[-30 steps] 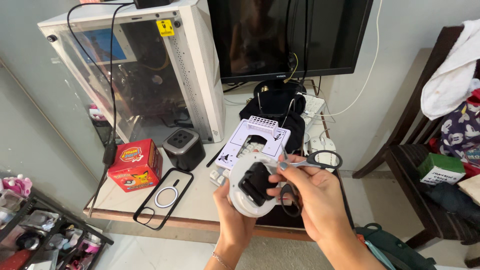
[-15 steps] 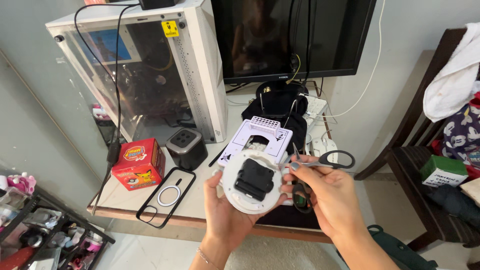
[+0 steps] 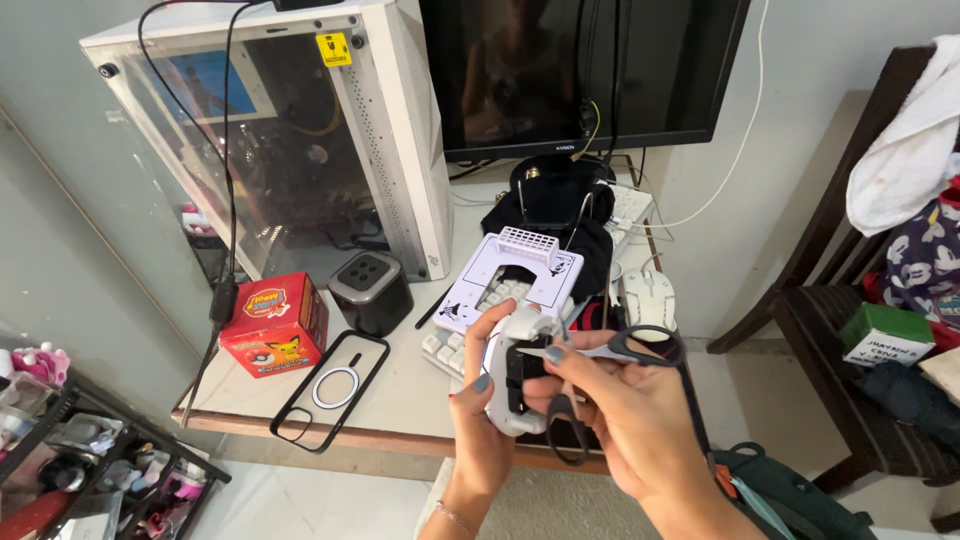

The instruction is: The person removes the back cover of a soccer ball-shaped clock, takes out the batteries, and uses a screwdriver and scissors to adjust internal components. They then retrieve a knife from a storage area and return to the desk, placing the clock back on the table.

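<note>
The white device sits in front of you above the near edge of the table, your left hand closed around its left side. Your right hand grips black-handled scissors, tips touching the device's dark centre. At ten o'clock lie a clear phone case and a red box.

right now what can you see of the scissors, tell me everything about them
The scissors have black looped handles and thin, pale metal-looking blades. The right hand holds them roughly level above the desk edge, one handle loop sticking out to the right, the other hanging below the fingers. The blades look closed and point left, the tip resting against the dark centre of the round white device gripped by the left hand.
</note>
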